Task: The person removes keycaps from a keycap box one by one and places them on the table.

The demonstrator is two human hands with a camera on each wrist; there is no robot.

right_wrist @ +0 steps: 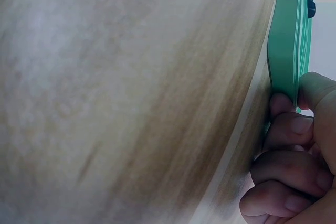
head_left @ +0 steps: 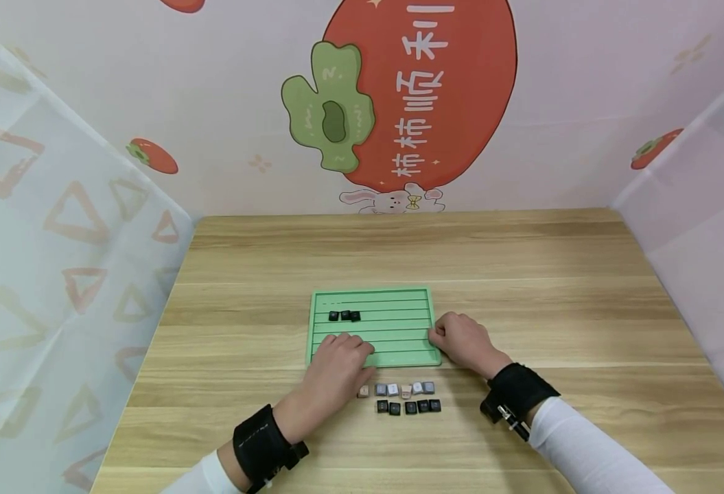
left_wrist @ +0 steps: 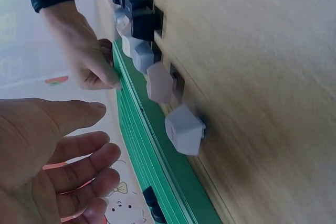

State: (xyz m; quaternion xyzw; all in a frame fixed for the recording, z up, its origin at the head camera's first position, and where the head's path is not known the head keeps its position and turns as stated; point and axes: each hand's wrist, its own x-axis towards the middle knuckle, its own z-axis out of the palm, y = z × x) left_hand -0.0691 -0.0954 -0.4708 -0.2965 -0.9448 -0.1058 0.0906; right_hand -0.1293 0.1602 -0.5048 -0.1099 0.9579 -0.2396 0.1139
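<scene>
A green ridged board (head_left: 399,336) lies on the table, with 3 black keycaps (head_left: 346,315) side by side on one of its upper rows. My right hand (head_left: 465,341) grips the board's right edge; in the right wrist view its thumb (right_wrist: 317,90) is on top and curled fingers are at the side. Over the board's lower left part is my left hand (head_left: 337,367), fingers loosely bent, nothing in them. Just below it runs a row of grey, white and beige keycaps (head_left: 405,391). In the left wrist view a pale keycap (left_wrist: 185,130) stands closest to that hand.
A second row, of several black keycaps (head_left: 410,407), lies nearer to me than the pale ones. The wooden table (head_left: 553,274) meets a printed backdrop (head_left: 244,103) at its far edge. Pale sheets hang along the left and right sides.
</scene>
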